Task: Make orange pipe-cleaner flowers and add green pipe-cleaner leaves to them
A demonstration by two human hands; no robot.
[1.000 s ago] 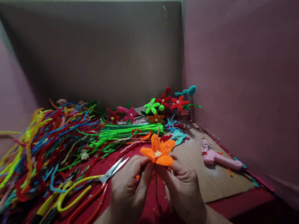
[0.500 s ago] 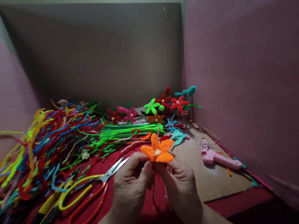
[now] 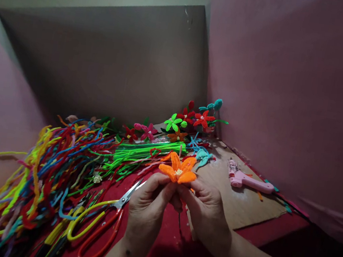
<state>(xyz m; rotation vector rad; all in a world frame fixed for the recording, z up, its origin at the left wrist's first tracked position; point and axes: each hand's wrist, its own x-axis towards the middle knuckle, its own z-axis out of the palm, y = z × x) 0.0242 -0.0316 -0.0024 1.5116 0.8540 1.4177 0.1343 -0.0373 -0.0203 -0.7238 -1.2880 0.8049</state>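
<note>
An orange pipe-cleaner flower point(image 3: 178, 170) with a pale centre is held up above the red table cloth point(image 3: 170, 247). My left hand point(image 3: 147, 208) pinches it from below on the left, fingers closed under the petals. From the right, my right hand point(image 3: 206, 210) grips the same flower base with closed fingers. A thin dark stem hangs down between the two hands.
Scissors with a yellow and a red handle point(image 3: 97, 224) lie left of my hands. A big tangle of coloured pipe cleaners point(image 3: 48, 166) fills the left. Finished flowers point(image 3: 192, 118) stand at the back. A pink glue gun point(image 3: 245, 179) lies on a cardboard sheet point(image 3: 244, 202) at right.
Both hands and the orange flower shifted slightly up and left; the fingers have worked a little around the flower's base. Everything on the table stayed put.
</note>
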